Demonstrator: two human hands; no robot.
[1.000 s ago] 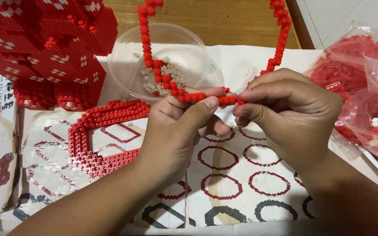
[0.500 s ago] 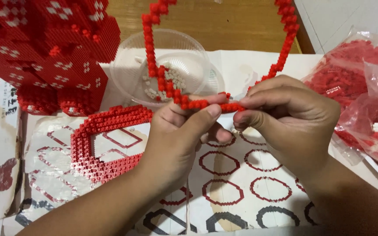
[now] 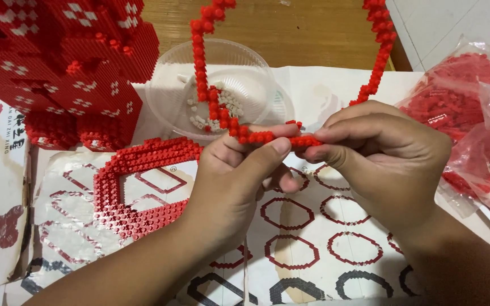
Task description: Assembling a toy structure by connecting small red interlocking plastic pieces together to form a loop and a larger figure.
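Still both hands' fingers (image 3: 282, 148) pinch the red brick loop (image 3: 256, 136), now slightly lower.

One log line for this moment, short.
left hand: pinches brick ring | right hand: pinches ring | behind: bowl | left: frame

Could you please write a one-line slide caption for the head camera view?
Left hand and right hand pinch a red brick ring above a printed instruction sheet.

Both hands pinch the bottom of a red brick ring (image 3: 211, 107): left hand (image 3: 239, 175) and right hand (image 3: 387, 158) meet at its lowest stretch, above a printed instruction sheet (image 3: 313, 249). A clear plastic bowl (image 3: 165, 96) with white pieces sits behind, and a flat red brick frame (image 3: 126, 198) lies left.
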